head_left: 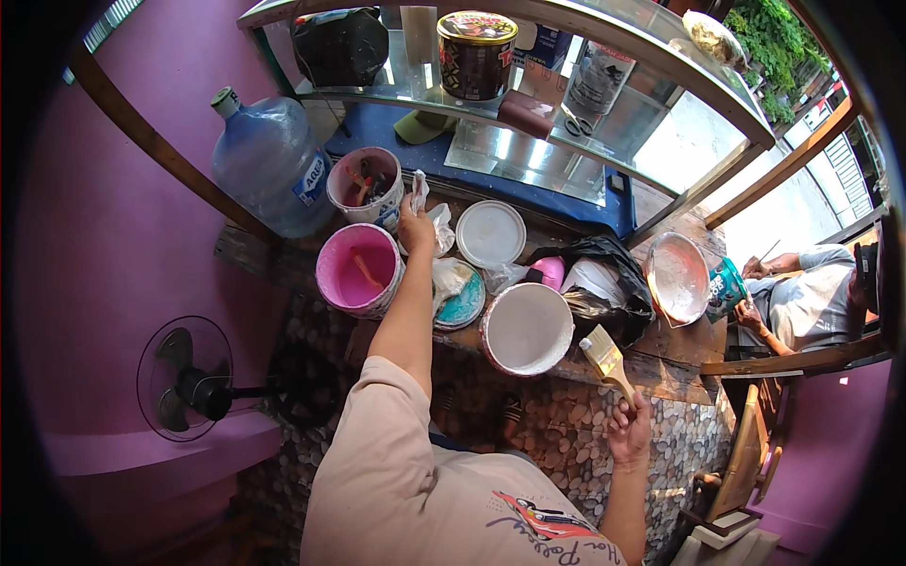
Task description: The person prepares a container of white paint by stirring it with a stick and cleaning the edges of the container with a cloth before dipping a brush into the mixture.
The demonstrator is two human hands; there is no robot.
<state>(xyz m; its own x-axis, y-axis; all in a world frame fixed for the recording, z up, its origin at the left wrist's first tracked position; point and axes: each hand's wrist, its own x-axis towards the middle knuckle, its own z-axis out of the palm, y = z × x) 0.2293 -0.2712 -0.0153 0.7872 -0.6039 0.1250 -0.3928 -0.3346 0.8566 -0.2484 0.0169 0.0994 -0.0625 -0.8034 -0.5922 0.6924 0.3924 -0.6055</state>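
My right hand (630,429) is closed round the handle of a wide paintbrush (604,352), its bristles pointing up beside a tub of whitish paint (528,328). My left hand (415,229) reaches forward, fingers closed on a crumpled white piece (420,186); whether it is plastic, paper or cloth I cannot tell. That hand is beside a bucket with tools in it (338,179). Nearer me stands a bucket with a pink inside (330,269) and a stick in it. A round white lid (491,233) and a teal lid (461,309) lie to the right of my left forearm.
A large water jug (269,165) stands at the left, above a fan (193,387). A glass display case (406,94) spans the far side. Black plastic bags (623,316) and a pail (675,274) occupy the bench's right. Beyond, another person (807,292) holds a teal tub (727,286).
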